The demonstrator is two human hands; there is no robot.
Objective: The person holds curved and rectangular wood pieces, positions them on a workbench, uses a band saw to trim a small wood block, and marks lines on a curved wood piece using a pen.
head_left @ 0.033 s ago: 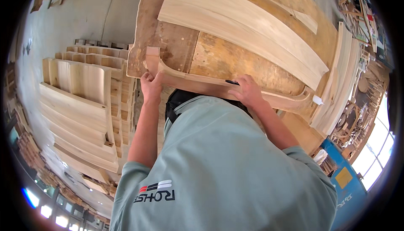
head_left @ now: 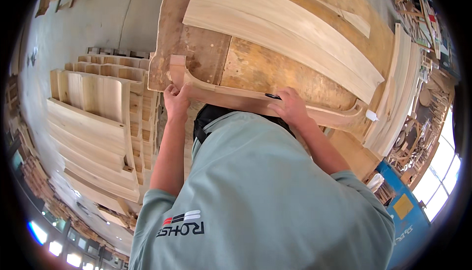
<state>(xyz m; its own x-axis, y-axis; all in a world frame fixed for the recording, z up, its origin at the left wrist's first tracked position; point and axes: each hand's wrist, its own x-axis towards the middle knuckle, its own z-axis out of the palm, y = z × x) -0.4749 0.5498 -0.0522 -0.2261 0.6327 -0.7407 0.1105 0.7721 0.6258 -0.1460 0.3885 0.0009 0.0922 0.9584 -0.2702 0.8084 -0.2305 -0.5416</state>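
Note:
A long, shallow U-shaped wooden piece (head_left: pixel 231 100) with upturned ends lies along the near edge of the workbench (head_left: pixel 167 39), close against my body. Near its left upturned end, my left hand (head_left: pixel 177 100) is closed around the lower edge, thumb on the front face. My right hand (head_left: pixel 291 107) rests at the middle of the same piece, fingers closed on a short black pen-like tool (head_left: pixel 272 96); its far end is hidden in the hand. Beyond them, a wide pale curved board (head_left: pixel 280 29) lies across the bench.
Stacked wooden frames and panels (head_left: pixel 93 122) stand on the floor at my left. Long pale boards (head_left: pixel 393 98) lie at the right, beside a small white object (head_left: pixel 371 116). A thin offcut (head_left: pixel 351 19) sits farther back. A blue machine or bin (head_left: pixel 400 206) stands at lower right.

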